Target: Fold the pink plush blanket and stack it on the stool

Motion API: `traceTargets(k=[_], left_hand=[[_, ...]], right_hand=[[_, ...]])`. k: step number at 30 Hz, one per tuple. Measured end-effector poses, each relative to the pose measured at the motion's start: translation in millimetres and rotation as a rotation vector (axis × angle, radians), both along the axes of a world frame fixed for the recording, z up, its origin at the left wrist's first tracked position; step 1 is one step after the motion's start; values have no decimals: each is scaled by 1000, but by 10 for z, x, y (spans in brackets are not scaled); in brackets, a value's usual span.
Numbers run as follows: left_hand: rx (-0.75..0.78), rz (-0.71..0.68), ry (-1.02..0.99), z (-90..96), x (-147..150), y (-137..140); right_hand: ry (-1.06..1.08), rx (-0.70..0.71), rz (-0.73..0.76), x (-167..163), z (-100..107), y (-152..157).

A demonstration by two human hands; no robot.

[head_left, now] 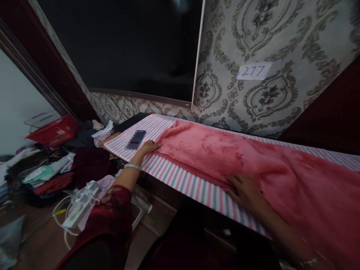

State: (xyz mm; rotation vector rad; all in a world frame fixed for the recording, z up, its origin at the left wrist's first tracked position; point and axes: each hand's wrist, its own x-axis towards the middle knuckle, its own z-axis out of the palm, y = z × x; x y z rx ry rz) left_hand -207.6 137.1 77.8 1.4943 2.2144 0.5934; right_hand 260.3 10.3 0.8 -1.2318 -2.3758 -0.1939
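Note:
A pink plush blanket (213,146) lies stretched along a narrow surface covered by a striped cloth (182,180). At the blanket's left end, my left hand (149,146) is closed on its edge. My right hand (247,189) rests on the blanket's near edge, fingers apart and lying flat, holding nothing. A dark phone (137,140), partly blurred out, lies on the striped cloth just beyond my left hand. Toward the right, the blanket shows loose folds and runs out of view.
A large dark television (126,45) hangs on the patterned wall, beside a paper label (254,71) reading 277. On the floor at left are piled clothes (53,172), a red basket (57,131) and a white power strip (80,208) with tangled cords.

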Motion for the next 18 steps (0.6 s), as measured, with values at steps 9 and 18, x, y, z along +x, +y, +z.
traceTargets(k=[9,18], left_hand=[[100,-32,-194,493,-47,-229],[-42,-104,-13,179,-290,-919]], right_hand=[[76,206,7,34,560,42],[0,-28,141,-13,27,-468]])
